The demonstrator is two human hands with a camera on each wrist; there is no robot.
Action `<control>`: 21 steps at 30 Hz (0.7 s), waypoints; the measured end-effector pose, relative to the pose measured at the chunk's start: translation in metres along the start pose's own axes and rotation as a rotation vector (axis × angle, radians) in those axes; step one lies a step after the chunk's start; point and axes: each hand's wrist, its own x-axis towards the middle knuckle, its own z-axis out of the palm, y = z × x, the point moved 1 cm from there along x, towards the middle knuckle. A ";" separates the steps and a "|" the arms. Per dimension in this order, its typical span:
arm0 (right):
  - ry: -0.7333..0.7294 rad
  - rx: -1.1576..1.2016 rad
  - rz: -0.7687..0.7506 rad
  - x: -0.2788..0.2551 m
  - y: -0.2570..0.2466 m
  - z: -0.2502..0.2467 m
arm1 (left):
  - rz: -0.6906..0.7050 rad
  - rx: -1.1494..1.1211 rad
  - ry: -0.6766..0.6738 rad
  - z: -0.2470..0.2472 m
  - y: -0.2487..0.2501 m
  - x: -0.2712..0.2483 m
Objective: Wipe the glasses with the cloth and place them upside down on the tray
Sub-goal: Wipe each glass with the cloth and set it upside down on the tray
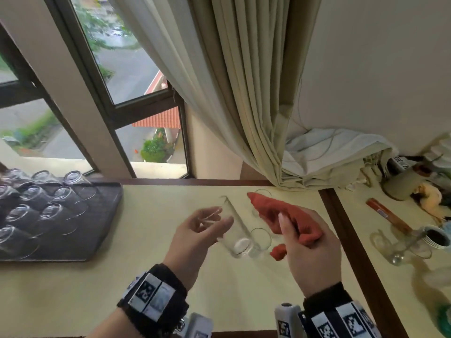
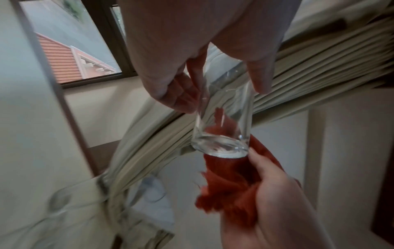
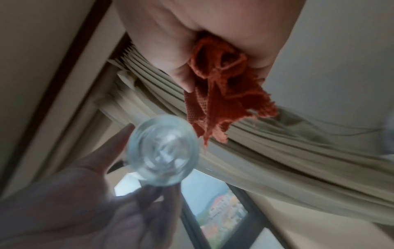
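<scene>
My left hand (image 1: 219, 219) holds a clear glass (image 1: 235, 230) in the air by its rim end, tilted with the thick base toward me. In the left wrist view, the fingers and thumb of the left hand (image 2: 221, 92) pinch the glass (image 2: 221, 134) near its mouth. My right hand (image 1: 288, 228) grips a bunched orange-red cloth (image 1: 275, 213) right beside the glass. The cloth (image 2: 230, 182) sits just under the base. The right wrist view shows the cloth (image 3: 224, 104) hanging from the right hand (image 3: 224, 74) next to the glass base (image 3: 164, 151). A dark tray (image 1: 105, 215) at the left carries several upside-down glasses (image 1: 61, 196).
Another glass (image 1: 261, 237) stands upright on the cream table (image 1: 146, 276) below my hands, and one more glass (image 1: 263, 192) is partly hidden behind the cloth. A curtain (image 1: 256, 118) drapes onto the table's back edge. The side table at the right holds a mug (image 1: 436, 237), jars and clutter.
</scene>
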 end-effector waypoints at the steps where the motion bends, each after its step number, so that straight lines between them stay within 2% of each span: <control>1: 0.020 0.044 -0.043 0.007 -0.016 0.013 | 0.004 -0.114 -0.022 -0.005 0.019 0.001; 5: 0.055 0.173 -0.239 0.034 -0.089 0.062 | 0.091 -0.320 -0.114 -0.014 0.087 -0.001; 9: -0.082 0.186 -0.463 0.041 -0.151 0.099 | 0.134 -0.431 -0.139 -0.023 0.130 0.001; 12: -0.227 0.119 -0.644 0.032 -0.165 0.119 | 0.170 -0.469 -0.129 -0.035 0.162 0.004; 14: -0.268 0.032 -0.810 0.026 -0.159 0.129 | 0.181 -0.412 -0.113 -0.046 0.185 0.004; 16: -0.289 0.025 -0.897 0.021 -0.150 0.138 | 0.213 -0.329 -0.123 -0.055 0.203 0.003; 18: -0.315 0.149 -0.824 0.019 -0.150 0.145 | 0.295 -0.267 -0.119 -0.063 0.211 0.005; 21: -0.355 0.452 -0.393 0.024 -0.178 0.148 | 0.359 -0.236 -0.167 -0.063 0.216 0.002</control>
